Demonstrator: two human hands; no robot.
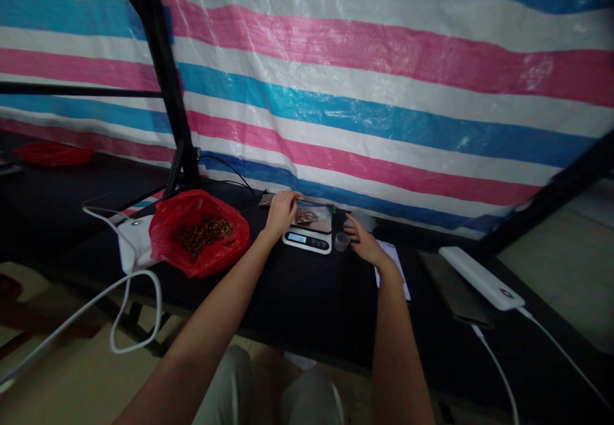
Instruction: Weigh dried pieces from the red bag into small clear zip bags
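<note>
A white digital scale (314,244) with a lit display stands on the black table. On its pan lies a small clear bag (311,214) with brown pieces inside. My left hand (283,211) is at the scale's left side, fingers reaching over toward the bag's edge, open as far as I can see; contact with the bag is unclear. To the right, my right hand (363,243) is open with its fingers apart. It is beside a small clear cup (341,241), close to or touching its rim. Behind that hand lie crumpled clear plastic bags (363,221).
A red plastic bag (165,220) full of brown pieces sits open at left, against a white power strip (137,239). Another small filled packet (266,200) lies behind my left hand. At right are a printed paper (394,265), a dark phone (453,287) and a white power bank (482,278) with cables.
</note>
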